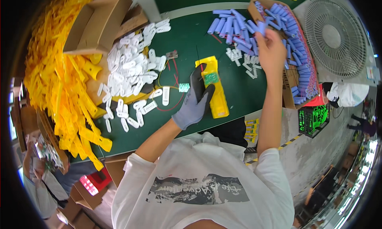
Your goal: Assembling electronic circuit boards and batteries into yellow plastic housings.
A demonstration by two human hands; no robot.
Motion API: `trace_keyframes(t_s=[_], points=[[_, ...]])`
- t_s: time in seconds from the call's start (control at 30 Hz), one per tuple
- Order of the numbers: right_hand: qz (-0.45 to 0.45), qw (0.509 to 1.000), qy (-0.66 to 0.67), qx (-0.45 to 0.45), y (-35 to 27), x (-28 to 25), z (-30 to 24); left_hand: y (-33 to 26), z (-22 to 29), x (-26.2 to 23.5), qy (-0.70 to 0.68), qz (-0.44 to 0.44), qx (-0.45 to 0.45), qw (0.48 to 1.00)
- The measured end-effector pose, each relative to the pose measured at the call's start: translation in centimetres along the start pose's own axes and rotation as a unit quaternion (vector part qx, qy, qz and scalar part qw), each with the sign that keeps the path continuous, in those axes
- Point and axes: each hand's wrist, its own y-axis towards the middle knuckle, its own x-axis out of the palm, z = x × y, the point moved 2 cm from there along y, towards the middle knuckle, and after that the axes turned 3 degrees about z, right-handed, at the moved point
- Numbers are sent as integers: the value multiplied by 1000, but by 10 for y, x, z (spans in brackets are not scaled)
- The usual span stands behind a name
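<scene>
Yellow casing (219,103), green circuit board (211,78) inside, is well left of the cell carton (288,95), gloved left hand (195,100) closed on its side, dark fingertips by the board. Bare right hand (272,49) is at the carton's left edge, fingers curled narrow at a blue cell (261,26), can't tell if pinched; step looks like picking cells, next move likely calls for a firm pinch, casing steady. White plastic parts (129,65) lie farther left of the carton.

The yellow housing (218,103) looks glossy plastic, the grey glove (189,112) matt cloth, the carton (92,24) cardboard.
</scene>
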Motion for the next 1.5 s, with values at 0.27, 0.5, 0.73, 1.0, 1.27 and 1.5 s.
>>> trace_keyframes(t_s=[0.27,0.5,0.73,1.0,1.27,1.5], points=[[-9,914,332,233,-149,-34,5,-2,25,6,559,24,35,828],[42,902,361,231,-170,-53,9,-27,84,14,560,92,146,810],[7,880,423,217,-177,-43,22,36,77,31,627,-308,224,679],[49,842,483,234,-191,-23,7,40,34,17,534,-372,113,751],[-88,962,252,59,-178,-14,-7,40,25,1,435,-299,67,847],[-110,953,268,91,-177,-12,-1,30,42,-8,539,-240,265,763]])
